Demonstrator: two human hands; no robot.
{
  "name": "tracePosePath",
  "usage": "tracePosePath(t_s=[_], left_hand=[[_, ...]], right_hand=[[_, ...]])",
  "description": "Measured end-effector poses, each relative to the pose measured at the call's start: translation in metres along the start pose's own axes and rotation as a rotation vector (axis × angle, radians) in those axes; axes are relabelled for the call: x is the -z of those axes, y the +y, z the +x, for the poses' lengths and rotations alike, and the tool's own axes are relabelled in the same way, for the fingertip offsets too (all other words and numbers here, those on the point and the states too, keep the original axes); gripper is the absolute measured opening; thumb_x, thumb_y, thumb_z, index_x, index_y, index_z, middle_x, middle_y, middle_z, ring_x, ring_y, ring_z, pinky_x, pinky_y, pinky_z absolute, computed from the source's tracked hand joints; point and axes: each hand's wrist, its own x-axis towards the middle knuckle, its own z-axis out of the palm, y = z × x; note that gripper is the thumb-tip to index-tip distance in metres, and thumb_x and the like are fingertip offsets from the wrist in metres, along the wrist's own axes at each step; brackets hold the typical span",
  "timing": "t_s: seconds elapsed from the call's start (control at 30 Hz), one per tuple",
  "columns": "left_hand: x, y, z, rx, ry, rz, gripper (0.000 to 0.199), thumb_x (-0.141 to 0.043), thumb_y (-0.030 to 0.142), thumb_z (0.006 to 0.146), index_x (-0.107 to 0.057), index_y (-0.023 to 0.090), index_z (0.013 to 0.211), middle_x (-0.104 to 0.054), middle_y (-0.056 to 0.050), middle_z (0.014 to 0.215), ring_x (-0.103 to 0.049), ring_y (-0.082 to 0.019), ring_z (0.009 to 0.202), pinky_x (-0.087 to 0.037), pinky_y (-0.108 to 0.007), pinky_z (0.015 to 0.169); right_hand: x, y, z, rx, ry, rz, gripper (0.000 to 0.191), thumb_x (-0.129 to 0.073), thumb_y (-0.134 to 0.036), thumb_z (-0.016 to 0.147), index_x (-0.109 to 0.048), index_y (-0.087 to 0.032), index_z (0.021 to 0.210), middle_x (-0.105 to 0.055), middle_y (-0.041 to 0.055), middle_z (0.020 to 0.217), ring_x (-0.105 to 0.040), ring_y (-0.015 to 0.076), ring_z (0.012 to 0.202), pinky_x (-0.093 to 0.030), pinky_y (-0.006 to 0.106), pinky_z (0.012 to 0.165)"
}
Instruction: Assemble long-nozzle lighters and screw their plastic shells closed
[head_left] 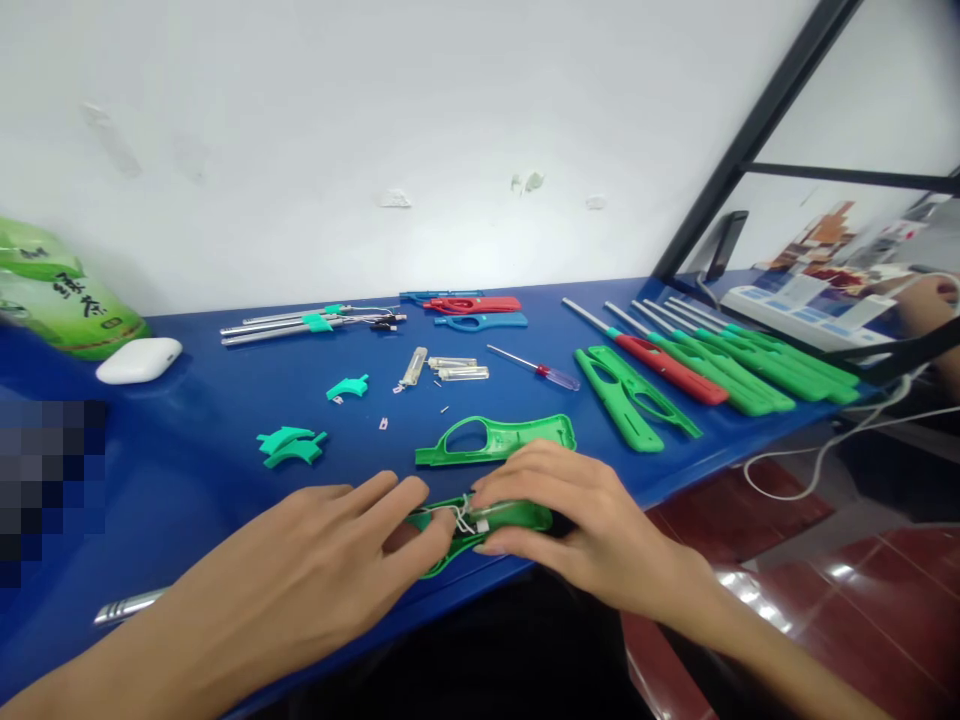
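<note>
At the table's front edge, my left hand (345, 550) and my right hand (577, 510) work on a green half shell of a gas lighter (439, 572). Thin white wires (463, 520) and a clear fuel tank (499, 515) show inside it. The left fingers are bent around the shell's front part, thumb near the wires. My right fingers and thumb pinch the tank at the shell's handle end. A metal lighter tube (131, 606) emerges from under my left forearm. Just beyond the hands lies another green half shell (517, 438), hollow side up.
Behind lie a screwdriver (536, 368), loose fuel tanks (459, 366), turquoise triggers (296, 445), metal tubes (285, 330) and red shells (480, 304). Assembled lighters (720, 370) line the right. A white earphone case (139, 361) and green bottle (67, 290) stand left; a black frame (750, 150) rises right.
</note>
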Motion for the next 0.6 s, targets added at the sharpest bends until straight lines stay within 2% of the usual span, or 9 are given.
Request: tracePosePath(t_s=[0.13,0.23,0.37,0.47,0.6], left_hand=[[-0.004,0.002,-0.003,0.054,0.088,-0.056,0.047,-0.027,-0.002,0.101,-0.066,0.024,0.11,-0.07,-0.001,0.096,-0.065,-0.017,0.072,-0.04,-0.03,0.054],[-0.009,0.006,-0.006,0.138,0.194,-0.072,0.049,-0.023,0.001,0.105,-0.066,0.023,0.111,-0.067,-0.002,0.099,-0.062,-0.017,0.075,-0.039,-0.029,0.054],[-0.011,0.013,-0.012,0.131,0.162,-0.119,0.042,-0.031,0.002,0.105,-0.065,0.021,0.12,-0.065,-0.002,0.1,-0.059,-0.018,0.079,-0.045,-0.028,0.062],[-0.009,0.016,-0.013,0.174,0.171,-0.163,0.04,-0.032,0.001,0.105,-0.066,0.019,0.114,-0.065,-0.002,0.097,-0.058,-0.017,0.079,-0.048,-0.028,0.07],[-0.009,0.018,-0.012,0.203,0.185,-0.229,0.038,-0.031,0.006,0.108,-0.066,0.021,0.114,-0.066,-0.002,0.098,-0.059,-0.016,0.078,-0.049,-0.026,0.07]], right_hand=[[-0.001,-0.001,-0.003,0.039,0.044,-0.04,0.017,-0.081,-0.025,0.096,-0.074,-0.021,0.111,-0.08,0.0045,0.119,-0.073,0.0192,0.114,-0.053,0.033,0.099],[-0.003,-0.002,-0.002,0.075,0.089,-0.074,0.008,-0.078,-0.023,0.098,-0.076,-0.02,0.105,-0.079,0.0057,0.121,-0.073,0.0196,0.114,-0.053,0.034,0.1],[-0.005,-0.004,0.0,0.104,0.134,-0.112,0.005,-0.076,-0.02,0.099,-0.076,-0.02,0.104,-0.08,0.004,0.115,-0.073,0.0188,0.106,-0.054,0.036,0.096],[-0.007,-0.006,-0.001,0.089,0.12,-0.144,0.007,-0.076,-0.018,0.099,-0.076,-0.02,0.106,-0.079,0.0034,0.115,-0.071,0.0201,0.106,-0.055,0.038,0.095],[-0.011,-0.011,-0.003,0.039,0.145,-0.134,0.013,-0.073,-0.013,0.1,-0.076,-0.021,0.109,-0.078,0.0042,0.115,-0.069,0.0214,0.108,-0.056,0.039,0.095]])
